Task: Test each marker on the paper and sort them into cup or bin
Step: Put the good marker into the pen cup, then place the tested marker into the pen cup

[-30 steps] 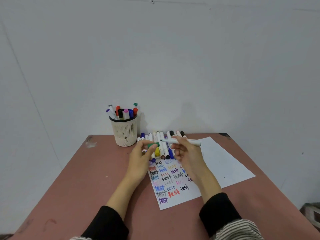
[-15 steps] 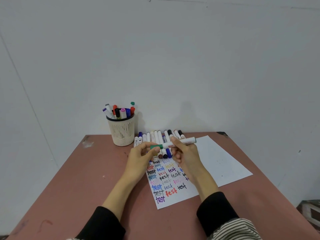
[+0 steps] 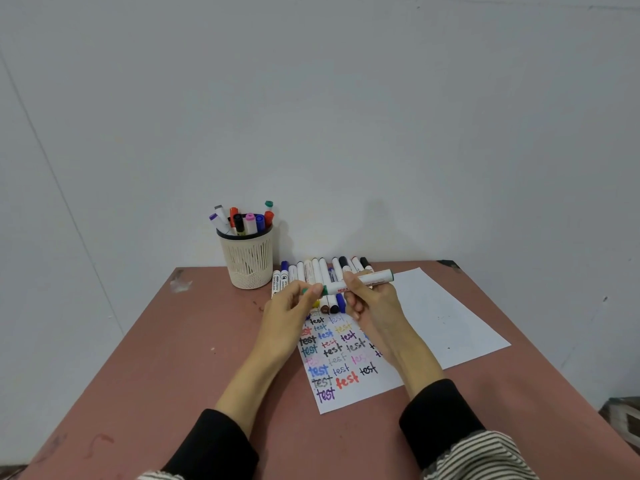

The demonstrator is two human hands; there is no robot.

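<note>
Single head view, wide-angle, looks forward and down from the near edge over the desk (image 3: 173, 358); wall (image 3: 346, 116) at 12 o'clock.

The left hand (image 3: 292, 308) covers the green cap end of the marker (image 3: 360, 283), so whether the cap is seated or just off cannot be told. The right hand (image 3: 374, 306) hides the marker's middle and part of its red print, which is too small to read. Both hands mask the near ends of the row of markers (image 3: 320, 271) behind that marker, and some words on the paper (image 3: 450, 323). The frame's bottom edge cuts off both sleeves.
</note>
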